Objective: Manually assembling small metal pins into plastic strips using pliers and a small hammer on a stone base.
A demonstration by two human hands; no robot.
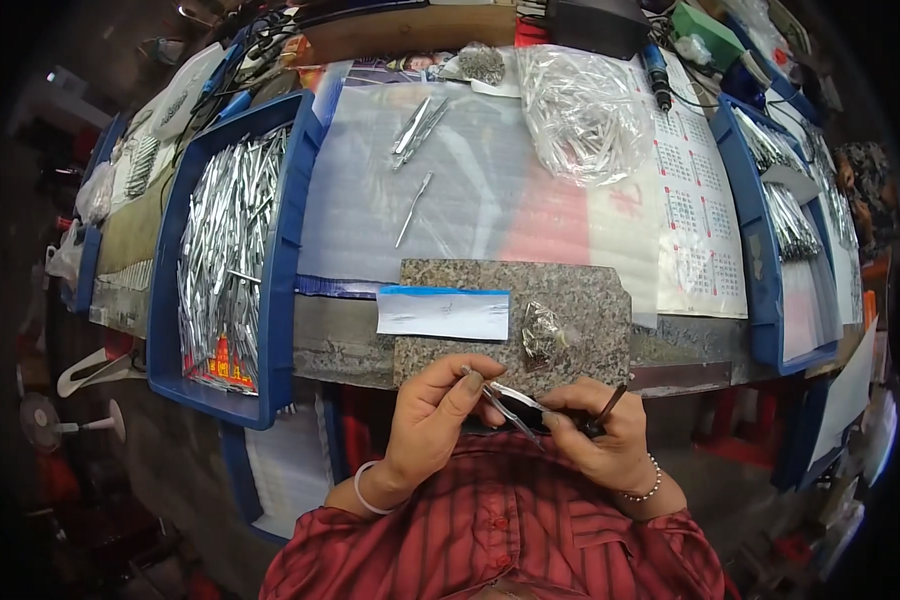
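My left hand (pixel 435 408) is closed, thumb and fingers pinching one end of a slim silver metal piece with two prongs (pixel 515 398), much like tweezers. At its other end the fingers of my right hand (pixel 605 440) are closed too, close to the prongs. A dark slim tool (pixel 615 400) sticks out of the right hand; its kind cannot be made out. Just beyond the hands lies a speckled stone slab (pixel 595 285). On it rest a white paper slip with a blue edge (pixel 442 314) and a small clear bag of tiny parts (pixel 543 333).
Left stands a blue tray (pixel 295 200) full of silver metal pieces; another blue tray (pixel 755 240) holds more at right. Several loose pieces (pixel 413 210) lie on the covered tabletop (pixel 350 180). A clear bag of pieces (pixel 585 115) and a blue-black power tool (pixel 658 78) lie farther back.
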